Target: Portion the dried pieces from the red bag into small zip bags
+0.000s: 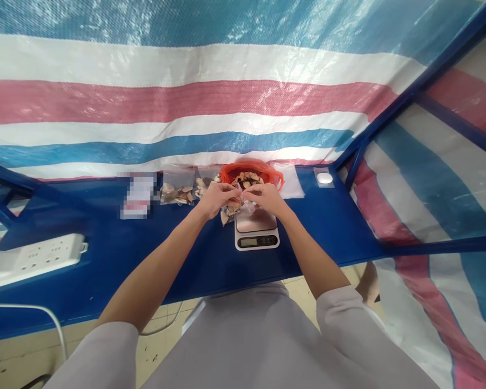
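Note:
Both my left hand and my right hand pinch the top of a small clear plastic bag with pale dried slices inside. They hold it above the left part of a white kitchen scale, whose display I cannot read. Just behind my hands lies an orange net bag with dried brown-edged slices in its middle. Left of my left hand are a filled clear zip bag and another bag of pale pieces, partly hidden by the hand.
A stack of clear bags lies right of the net. Farther right is a small bag with a white disc. A blurred paper and a white power strip are on the left of the blue table. Striped sheeting rises behind.

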A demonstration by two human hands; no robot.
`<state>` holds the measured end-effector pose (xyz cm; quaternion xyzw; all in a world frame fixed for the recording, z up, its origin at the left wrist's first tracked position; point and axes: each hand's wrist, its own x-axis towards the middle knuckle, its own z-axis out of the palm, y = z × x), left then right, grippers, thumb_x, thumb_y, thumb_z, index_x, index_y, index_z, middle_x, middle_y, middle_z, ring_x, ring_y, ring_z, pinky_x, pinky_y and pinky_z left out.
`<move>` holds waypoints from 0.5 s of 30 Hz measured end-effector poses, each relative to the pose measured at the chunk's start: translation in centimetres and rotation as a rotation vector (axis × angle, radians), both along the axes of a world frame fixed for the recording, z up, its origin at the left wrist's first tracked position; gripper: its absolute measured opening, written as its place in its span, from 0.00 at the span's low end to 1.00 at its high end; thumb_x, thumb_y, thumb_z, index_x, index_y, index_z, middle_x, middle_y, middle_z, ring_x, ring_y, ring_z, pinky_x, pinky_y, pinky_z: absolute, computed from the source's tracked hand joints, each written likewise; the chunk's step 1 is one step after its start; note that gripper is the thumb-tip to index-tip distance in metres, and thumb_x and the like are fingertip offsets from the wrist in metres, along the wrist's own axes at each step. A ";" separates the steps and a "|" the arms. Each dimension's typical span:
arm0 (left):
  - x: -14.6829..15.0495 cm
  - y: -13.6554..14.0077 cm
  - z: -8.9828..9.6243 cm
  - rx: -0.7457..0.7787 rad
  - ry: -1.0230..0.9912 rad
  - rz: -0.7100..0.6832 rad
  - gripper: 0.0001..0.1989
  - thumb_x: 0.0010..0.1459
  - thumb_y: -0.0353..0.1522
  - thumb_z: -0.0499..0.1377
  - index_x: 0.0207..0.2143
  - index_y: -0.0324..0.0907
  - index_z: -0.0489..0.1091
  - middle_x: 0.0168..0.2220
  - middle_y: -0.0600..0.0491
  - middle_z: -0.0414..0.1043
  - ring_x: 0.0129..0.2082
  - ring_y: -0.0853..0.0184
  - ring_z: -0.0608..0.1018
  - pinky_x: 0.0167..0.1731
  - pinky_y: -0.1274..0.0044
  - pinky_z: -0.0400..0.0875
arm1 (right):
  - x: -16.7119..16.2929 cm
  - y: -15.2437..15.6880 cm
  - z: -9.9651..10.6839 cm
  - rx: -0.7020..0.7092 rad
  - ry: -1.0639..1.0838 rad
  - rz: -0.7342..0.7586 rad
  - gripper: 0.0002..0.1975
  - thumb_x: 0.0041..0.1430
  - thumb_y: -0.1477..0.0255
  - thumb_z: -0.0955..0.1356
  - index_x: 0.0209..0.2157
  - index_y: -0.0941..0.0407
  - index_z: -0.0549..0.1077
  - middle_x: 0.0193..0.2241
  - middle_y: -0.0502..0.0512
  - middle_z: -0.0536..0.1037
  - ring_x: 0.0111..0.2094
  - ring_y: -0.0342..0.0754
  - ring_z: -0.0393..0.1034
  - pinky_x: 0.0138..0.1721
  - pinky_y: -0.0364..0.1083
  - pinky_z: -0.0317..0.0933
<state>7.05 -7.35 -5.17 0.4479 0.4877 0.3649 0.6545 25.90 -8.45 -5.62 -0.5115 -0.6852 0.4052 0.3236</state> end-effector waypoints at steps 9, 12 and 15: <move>0.3 -0.3 -0.2 0.030 -0.002 -0.036 0.13 0.42 0.34 0.72 0.24 0.34 0.75 0.21 0.51 0.74 0.22 0.71 0.75 0.26 0.79 0.71 | -0.1 0.0 1.5 0.065 -0.120 0.038 0.11 0.58 0.67 0.69 0.28 0.57 0.82 0.26 0.52 0.80 0.27 0.43 0.71 0.28 0.41 0.65; 0.4 -0.5 -0.1 0.030 -0.007 -0.022 0.09 0.44 0.32 0.70 0.23 0.34 0.74 0.20 0.52 0.73 0.21 0.72 0.73 0.25 0.80 0.69 | -0.1 0.1 1.3 0.015 -0.077 0.030 0.09 0.56 0.69 0.69 0.28 0.57 0.82 0.25 0.51 0.79 0.26 0.43 0.72 0.28 0.41 0.67; 0.4 -0.6 -0.2 0.043 -0.015 -0.011 0.07 0.44 0.31 0.67 0.22 0.35 0.74 0.20 0.52 0.72 0.21 0.73 0.72 0.25 0.80 0.68 | -0.3 -0.1 1.1 -0.054 -0.003 0.004 0.08 0.53 0.70 0.70 0.27 0.57 0.81 0.24 0.50 0.78 0.27 0.44 0.72 0.26 0.41 0.68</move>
